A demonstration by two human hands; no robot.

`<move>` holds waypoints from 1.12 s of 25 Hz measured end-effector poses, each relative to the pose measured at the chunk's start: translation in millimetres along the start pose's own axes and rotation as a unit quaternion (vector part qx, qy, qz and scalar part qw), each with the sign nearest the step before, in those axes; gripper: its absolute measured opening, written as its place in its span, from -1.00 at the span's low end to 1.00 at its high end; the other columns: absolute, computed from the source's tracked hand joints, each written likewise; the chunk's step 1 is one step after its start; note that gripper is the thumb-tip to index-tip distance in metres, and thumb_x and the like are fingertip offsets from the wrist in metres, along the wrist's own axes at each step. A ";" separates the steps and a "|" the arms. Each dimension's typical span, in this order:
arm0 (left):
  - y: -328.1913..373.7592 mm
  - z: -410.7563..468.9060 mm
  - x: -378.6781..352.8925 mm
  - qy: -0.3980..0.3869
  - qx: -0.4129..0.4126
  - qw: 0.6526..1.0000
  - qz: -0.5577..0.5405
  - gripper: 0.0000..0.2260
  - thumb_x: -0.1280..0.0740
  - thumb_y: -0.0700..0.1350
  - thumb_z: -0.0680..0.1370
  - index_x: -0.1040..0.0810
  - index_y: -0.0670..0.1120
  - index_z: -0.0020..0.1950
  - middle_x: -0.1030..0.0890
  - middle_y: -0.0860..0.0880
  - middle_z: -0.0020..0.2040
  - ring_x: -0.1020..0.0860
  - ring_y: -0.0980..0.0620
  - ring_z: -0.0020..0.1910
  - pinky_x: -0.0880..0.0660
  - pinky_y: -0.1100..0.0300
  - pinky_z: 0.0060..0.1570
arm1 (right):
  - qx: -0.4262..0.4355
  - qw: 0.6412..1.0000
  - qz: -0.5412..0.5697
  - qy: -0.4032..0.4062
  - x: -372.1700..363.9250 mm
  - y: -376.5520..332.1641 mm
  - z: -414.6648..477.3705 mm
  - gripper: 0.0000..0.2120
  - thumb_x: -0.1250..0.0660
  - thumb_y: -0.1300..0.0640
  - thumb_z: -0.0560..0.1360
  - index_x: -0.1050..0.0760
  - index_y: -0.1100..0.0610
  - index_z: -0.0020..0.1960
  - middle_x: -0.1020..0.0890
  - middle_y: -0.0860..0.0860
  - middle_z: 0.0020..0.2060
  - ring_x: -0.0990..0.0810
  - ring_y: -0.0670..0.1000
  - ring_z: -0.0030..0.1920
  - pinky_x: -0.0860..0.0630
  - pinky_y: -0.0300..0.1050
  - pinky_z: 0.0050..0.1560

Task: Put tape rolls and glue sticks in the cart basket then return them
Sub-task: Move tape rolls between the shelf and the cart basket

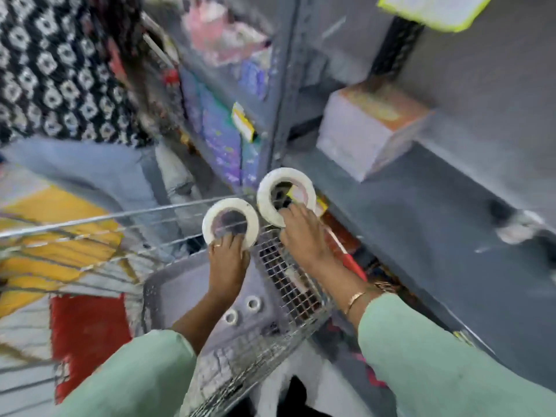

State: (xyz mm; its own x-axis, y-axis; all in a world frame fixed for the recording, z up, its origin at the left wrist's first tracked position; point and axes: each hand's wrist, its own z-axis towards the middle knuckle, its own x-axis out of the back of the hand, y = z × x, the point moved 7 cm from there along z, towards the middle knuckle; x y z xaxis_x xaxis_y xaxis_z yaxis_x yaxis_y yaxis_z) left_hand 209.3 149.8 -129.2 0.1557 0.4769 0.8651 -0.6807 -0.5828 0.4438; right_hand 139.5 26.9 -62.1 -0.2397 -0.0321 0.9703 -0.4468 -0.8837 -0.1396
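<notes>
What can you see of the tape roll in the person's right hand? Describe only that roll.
The tape roll is a wide white ring with a large open core, blurred by motion. It is held tilted, its open face toward the camera, over the cart basket's far corner near the grey shelf. The right hand grips its lower rim, fingers hooked into the core.

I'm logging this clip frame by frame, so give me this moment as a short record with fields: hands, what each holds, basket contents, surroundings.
left hand: left hand grips a white tape roll
right hand: right hand grips a second white tape roll
position: both rolls held above the wire cart basket
basket contents: two small tape rolls on its floor
surroundings: grey shelf on the right with a box
image: motion-blurred
</notes>
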 end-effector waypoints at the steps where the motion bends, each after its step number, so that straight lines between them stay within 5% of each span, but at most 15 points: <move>1: 23.7 8.6 7.9 0.019 -0.026 0.999 -0.011 -0.75 -0.19 -0.12 0.42 -0.49 -0.16 0.05 -0.61 -0.22 -0.06 -0.50 -0.17 -0.01 -0.44 -0.04 0.00 | -0.014 1.000 -0.011 0.022 24.2 15.6 -3.6 -0.65 -0.37 0.31 0.25 -0.53 0.22 0.03 -0.63 0.17 -0.10 -0.59 0.22 -0.03 -0.51 0.05 -0.01; 3: 81.1 24.5 15.6 0.014 -0.098 0.995 -0.033 -0.67 -0.10 -0.04 0.43 -0.49 -0.13 0.08 -0.62 -0.19 -0.03 -0.50 -0.14 0.02 -0.51 -0.07 0.02 | -0.067 0.994 -0.026 0.082 78.3 53.5 -18.4 -0.69 -0.37 0.28 0.25 -0.52 0.23 -0.01 -0.61 0.18 -0.16 -0.58 0.21 -0.08 -0.40 0.00 -0.01; 7: 208.3 30.5 5.6 -0.041 -0.261 0.964 -0.042 -0.70 -0.13 -0.04 0.43 -0.54 -0.10 0.04 -0.63 -0.08 -0.06 -0.58 -0.10 -0.04 -0.49 0.04 0.06 | -0.244 0.958 -0.032 0.147 150.1 145.0 -90.0 -0.73 -0.35 0.37 0.25 -0.55 0.31 -0.04 -0.62 0.23 -0.17 -0.59 0.24 -0.07 -0.56 0.07 -0.02; 13: 372.6 -37.2 -62.8 -0.235 -0.438 0.866 0.044 -0.70 -0.13 -0.13 0.55 -0.33 -0.09 0.29 -0.41 -0.12 0.29 -0.34 -0.14 0.30 -0.21 -0.01 0.32 | -0.508 0.856 -0.032 0.089 172.0 259.7 -261.8 -0.58 -0.31 0.25 0.43 -0.42 0.23 0.28 -0.49 0.23 0.24 -0.44 0.22 0.28 -0.40 0.00 0.28; 18: 433.9 -80.7 -100.9 -0.273 -0.505 0.817 0.064 -0.64 -0.14 -0.22 0.54 -0.31 -0.07 0.34 -0.34 -0.11 0.39 -0.24 -0.13 0.40 -0.13 0.00 0.39 | -0.591 0.805 0.027 0.035 152.8 295.6 -333.0 -0.49 -0.28 0.18 0.48 -0.27 0.17 0.41 -0.38 0.14 0.38 -0.35 0.13 0.39 -0.29 -0.09 0.40; 23: 452.5 -80.3 -111.2 -0.285 -0.502 0.816 0.007 -0.62 -0.13 -0.12 0.56 -0.25 0.00 0.38 -0.30 -0.04 0.43 -0.18 -0.07 0.45 -0.07 0.01 0.44 | -0.580 0.815 0.000 0.009 148.7 312.3 -342.5 -0.50 -0.27 0.14 0.51 -0.24 0.17 0.41 -0.36 0.14 0.39 -0.32 0.14 0.39 -0.25 -0.09 0.42; 28: 426.5 -27.3 -112.0 -0.202 -0.407 0.887 -0.084 -0.38 0.09 0.23 0.48 -0.13 -0.07 0.44 -0.23 -0.09 0.48 -0.14 -0.10 0.49 -0.12 -0.10 0.45 | -0.571 0.819 -0.008 0.047 147.6 321.9 -338.0 -0.38 -0.31 -0.10 0.46 -0.25 0.15 0.41 -0.39 0.10 0.37 -0.30 0.12 0.38 -0.19 -0.03 0.46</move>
State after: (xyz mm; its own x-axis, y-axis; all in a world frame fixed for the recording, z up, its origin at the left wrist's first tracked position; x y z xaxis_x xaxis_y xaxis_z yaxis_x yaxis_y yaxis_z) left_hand -118.0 -134.3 -43.2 0.4348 0.1420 0.8893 -0.8896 0.2210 0.3997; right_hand -331.0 -104.4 -30.6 -0.2673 0.0577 0.9619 -0.9530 0.1323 -0.2727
